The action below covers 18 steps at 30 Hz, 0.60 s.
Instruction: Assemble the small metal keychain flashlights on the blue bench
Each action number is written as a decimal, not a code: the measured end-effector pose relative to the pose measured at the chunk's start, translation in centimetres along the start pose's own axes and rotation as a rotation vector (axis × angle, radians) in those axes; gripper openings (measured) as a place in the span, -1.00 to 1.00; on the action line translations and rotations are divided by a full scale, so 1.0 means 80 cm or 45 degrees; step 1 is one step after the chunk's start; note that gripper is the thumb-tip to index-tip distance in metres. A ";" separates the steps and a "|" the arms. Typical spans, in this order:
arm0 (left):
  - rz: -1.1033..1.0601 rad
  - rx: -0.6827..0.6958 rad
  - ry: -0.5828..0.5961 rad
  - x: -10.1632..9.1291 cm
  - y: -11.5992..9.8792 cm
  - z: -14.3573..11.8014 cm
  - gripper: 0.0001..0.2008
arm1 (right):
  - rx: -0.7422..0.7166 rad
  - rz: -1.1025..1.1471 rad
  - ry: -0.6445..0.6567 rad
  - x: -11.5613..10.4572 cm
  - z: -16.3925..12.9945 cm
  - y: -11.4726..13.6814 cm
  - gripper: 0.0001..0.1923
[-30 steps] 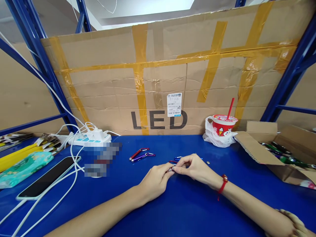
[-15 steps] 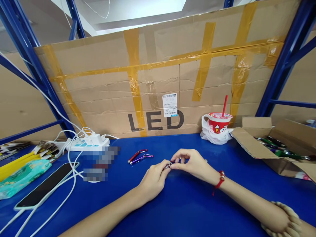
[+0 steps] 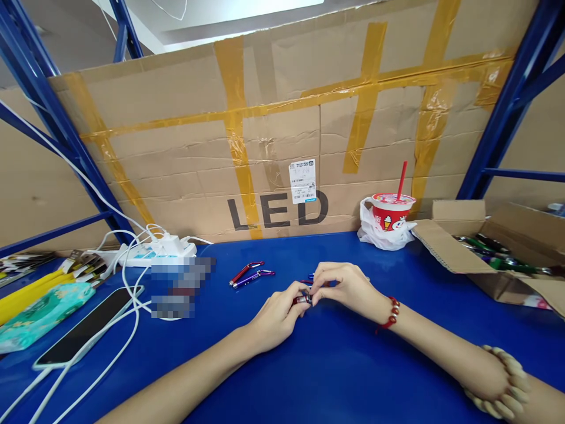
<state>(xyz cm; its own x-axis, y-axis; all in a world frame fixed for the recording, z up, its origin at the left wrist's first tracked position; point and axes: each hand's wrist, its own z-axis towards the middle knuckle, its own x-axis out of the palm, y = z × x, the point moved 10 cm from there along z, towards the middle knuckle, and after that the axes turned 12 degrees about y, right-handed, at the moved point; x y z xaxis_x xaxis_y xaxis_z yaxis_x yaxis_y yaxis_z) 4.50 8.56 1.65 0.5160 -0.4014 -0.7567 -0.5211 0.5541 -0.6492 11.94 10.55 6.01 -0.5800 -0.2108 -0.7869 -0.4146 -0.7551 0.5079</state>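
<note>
My left hand (image 3: 278, 315) and my right hand (image 3: 346, 288) meet over the middle of the blue table (image 3: 335, 377). Between their fingertips they pinch a small red keychain flashlight (image 3: 302, 299). My right hand covers most of it and also hides part of a blue item (image 3: 311, 275) lying just behind. A red flashlight (image 3: 243, 272) and a purple flashlight (image 3: 252, 278), each with a carabiner clip, lie side by side on the table to the left of my hands. A red bead bracelet (image 3: 390, 313) is on my right wrist.
An open cardboard box (image 3: 485, 253) with several green and dark flashlights stands at the right. A red cup with a straw (image 3: 391, 213) sits in a white bag at the back. At the left lie a phone (image 3: 83, 334), white cables, a power strip (image 3: 152, 250) and yellow packets.
Both hands stayed together on the small flashlight, with the fingers shifting slightly around it. The camera tilted a little, so everything sits slightly higher and further left in view.
</note>
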 end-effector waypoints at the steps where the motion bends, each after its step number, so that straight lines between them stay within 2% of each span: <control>1: -0.008 -0.005 -0.004 0.000 0.001 0.000 -0.87 | 0.011 0.016 0.001 0.002 0.000 -0.002 -0.83; 8: 0.010 -0.091 -0.058 -0.003 0.005 -0.004 -0.95 | 0.001 0.125 -0.004 0.005 0.001 -0.002 -0.83; 10: 0.013 -0.106 -0.076 -0.005 0.005 -0.005 -0.96 | 0.137 0.271 0.017 0.010 0.002 -0.015 -0.79; 14: 0.020 -0.088 -0.081 -0.006 0.003 -0.005 -0.97 | 0.539 0.660 0.216 0.046 -0.007 -0.050 -0.63; 18: -0.015 -0.036 -0.090 -0.007 0.001 -0.004 -0.92 | 0.550 0.741 0.212 0.044 -0.007 -0.050 -0.65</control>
<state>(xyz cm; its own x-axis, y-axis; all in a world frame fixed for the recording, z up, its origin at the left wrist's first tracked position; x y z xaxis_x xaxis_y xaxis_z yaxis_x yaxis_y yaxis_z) 3.99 8.56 1.99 0.5683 -0.3550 -0.7423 -0.5331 0.5283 -0.6608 11.95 12.44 1.01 -0.6906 -0.6193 -0.3735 -0.3313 -0.1882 0.9246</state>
